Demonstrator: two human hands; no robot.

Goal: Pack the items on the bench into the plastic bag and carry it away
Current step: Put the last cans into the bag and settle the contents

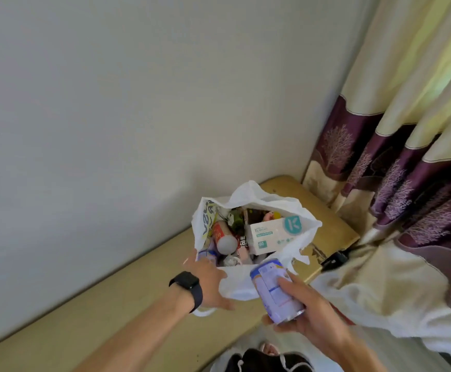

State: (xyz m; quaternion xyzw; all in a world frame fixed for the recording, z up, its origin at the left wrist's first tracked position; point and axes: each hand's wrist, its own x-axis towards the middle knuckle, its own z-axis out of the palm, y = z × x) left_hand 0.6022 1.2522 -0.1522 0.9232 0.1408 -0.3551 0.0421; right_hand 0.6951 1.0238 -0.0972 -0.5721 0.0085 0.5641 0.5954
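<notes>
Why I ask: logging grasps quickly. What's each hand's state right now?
Left hand: open, fingers spread against the plastic bag rim.
Right hand: holding a blue-and-white can.

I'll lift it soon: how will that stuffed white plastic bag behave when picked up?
The plastic bag looks thin and crumpled, so it will probably sag floppily. Crammed with a mask box and more, with the can in the right hand yet to go in, it is likely heavy; box corners may strain it.
</notes>
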